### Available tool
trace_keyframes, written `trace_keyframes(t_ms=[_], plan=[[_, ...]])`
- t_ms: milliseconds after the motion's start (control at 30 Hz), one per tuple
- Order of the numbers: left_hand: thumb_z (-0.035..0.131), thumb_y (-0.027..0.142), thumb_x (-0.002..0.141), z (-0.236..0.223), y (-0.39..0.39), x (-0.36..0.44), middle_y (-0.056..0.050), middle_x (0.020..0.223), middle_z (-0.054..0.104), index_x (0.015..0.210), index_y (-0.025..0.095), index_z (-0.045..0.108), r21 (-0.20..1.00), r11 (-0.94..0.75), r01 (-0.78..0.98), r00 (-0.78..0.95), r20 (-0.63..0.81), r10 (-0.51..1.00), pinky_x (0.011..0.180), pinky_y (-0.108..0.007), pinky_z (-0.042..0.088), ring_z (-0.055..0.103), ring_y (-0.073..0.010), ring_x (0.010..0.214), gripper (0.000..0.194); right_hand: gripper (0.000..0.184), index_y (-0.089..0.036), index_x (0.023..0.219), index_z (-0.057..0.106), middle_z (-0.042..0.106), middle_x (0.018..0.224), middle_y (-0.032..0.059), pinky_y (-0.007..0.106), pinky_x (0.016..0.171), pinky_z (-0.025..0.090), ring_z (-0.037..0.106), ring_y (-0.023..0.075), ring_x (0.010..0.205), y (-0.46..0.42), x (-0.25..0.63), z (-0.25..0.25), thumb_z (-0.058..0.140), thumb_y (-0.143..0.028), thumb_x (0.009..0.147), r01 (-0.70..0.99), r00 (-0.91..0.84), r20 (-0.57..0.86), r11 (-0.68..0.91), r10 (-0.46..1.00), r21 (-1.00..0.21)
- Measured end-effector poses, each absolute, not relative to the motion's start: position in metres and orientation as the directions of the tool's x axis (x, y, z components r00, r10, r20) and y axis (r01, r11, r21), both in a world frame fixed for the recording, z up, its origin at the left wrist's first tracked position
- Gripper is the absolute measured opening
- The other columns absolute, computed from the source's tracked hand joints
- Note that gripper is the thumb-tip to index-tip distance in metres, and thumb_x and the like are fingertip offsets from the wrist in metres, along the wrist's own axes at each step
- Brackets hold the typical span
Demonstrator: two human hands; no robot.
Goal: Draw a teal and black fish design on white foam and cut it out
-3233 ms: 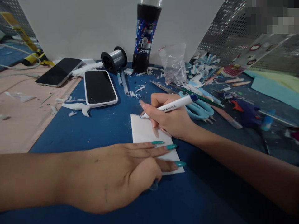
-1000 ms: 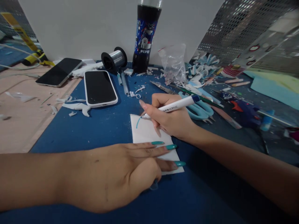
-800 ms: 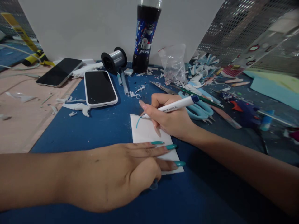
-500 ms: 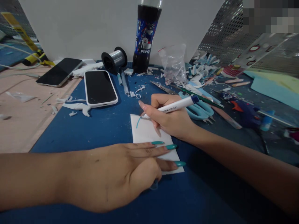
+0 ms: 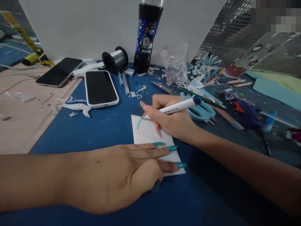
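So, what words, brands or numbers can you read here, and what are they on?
"PEPSI": on the blue label of the tall plastic bottle of dark drink.
"ACRYLIC": on the white marker pen with a blue end, in the right hand; the characters before it are too small to read.
The label's other print is too blurred to read; no number is legible.

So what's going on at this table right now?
Someone is drawing on a small white sheet. The right hand grips a white marker, its tip at the sheet near the far edge, where there is one short, curved blue line. The left hand lies across the sheet's near part. Beyond them, a phone in a white case lies flat and a Pepsi bottle stands among scraps.
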State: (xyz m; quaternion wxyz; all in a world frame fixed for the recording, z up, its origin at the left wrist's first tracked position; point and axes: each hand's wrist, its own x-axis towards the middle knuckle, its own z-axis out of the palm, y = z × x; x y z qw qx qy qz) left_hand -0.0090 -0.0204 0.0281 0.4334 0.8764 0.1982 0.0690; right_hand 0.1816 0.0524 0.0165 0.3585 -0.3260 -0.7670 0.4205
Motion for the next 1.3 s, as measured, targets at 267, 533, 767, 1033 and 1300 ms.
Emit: trace_keyframes(t_ms=[267, 533, 767, 1033, 1300], plan=[[0.016, 0.037, 0.112, 0.0277, -0.0234, -0.0076, -0.008, 0.161, 0.048, 0.151, 0.007, 0.054, 0.825, -0.489, 0.283, 0.903, -0.057, 0.426, 0.131, -0.027, 0.025, 0.028, -0.0167, 0.159, 0.062, 0.051, -0.023, 0.054, 0.035, 0.038, 0.043, -0.0089, 0.026, 0.047, 0.038, 0.042, 0.0063, 0.036, 0.0533, 0.1821, 0.0157, 0.064, -0.016, 0.096, 0.211, -0.541, 0.336, 0.511, 0.771, -0.833], [0.015, 0.035, 0.113, 0.0305, -0.0210, -0.0066, -0.003, 0.164, 0.044, 0.154, 0.012, 0.051, 0.833, -0.457, 0.312, 0.899, -0.104, 0.425, 0.131, -0.026, 0.022, 0.025, -0.0150, 0.160, 0.059, 0.051, -0.023, 0.055, 0.028, 0.034, 0.046, -0.0080, 0.025, 0.047, 0.034, 0.035, 0.0069, 0.042, 0.0516, 0.1800, 0.0175, 0.059, -0.012, 0.094, 0.269, -0.519, 0.306, 0.492, 0.798, -0.828], [0.014, 0.037, 0.112, 0.0294, -0.0213, -0.0071, -0.005, 0.163, 0.045, 0.153, 0.013, 0.053, 0.832, -0.452, 0.321, 0.895, -0.111, 0.432, 0.132, -0.036, 0.026, 0.026, -0.0200, 0.160, 0.062, 0.049, -0.024, 0.056, 0.024, 0.029, 0.047, -0.0090, 0.023, 0.043, 0.031, 0.033, 0.0058, 0.041, 0.0516, 0.1788, 0.0173, 0.055, -0.004, 0.088, 0.239, -0.522, 0.312, 0.487, 0.794, -0.840], [0.011, 0.035, 0.111, 0.0275, -0.0214, -0.0064, -0.008, 0.161, 0.048, 0.148, 0.006, 0.057, 0.810, -0.503, 0.301, 0.899, -0.065, 0.434, 0.131, -0.029, 0.025, 0.028, -0.0173, 0.159, 0.066, 0.048, -0.023, 0.054, 0.022, 0.027, 0.046, -0.0090, 0.025, 0.044, 0.025, 0.026, 0.0058, 0.043, 0.0534, 0.1776, 0.0179, 0.054, 0.003, 0.079, 0.189, -0.528, 0.360, 0.520, 0.769, -0.833], [0.010, 0.037, 0.111, 0.0296, -0.0236, -0.0061, -0.006, 0.161, 0.049, 0.150, 0.009, 0.056, 0.818, -0.486, 0.307, 0.896, -0.076, 0.438, 0.131, -0.028, 0.024, 0.027, -0.0183, 0.159, 0.067, 0.045, -0.022, 0.052, 0.022, 0.024, 0.047, -0.0079, 0.025, 0.045, 0.024, 0.026, 0.0063, 0.045, 0.0537, 0.1777, 0.0178, 0.053, 0.001, 0.075, 0.199, -0.518, 0.336, 0.492, 0.787, -0.847]])
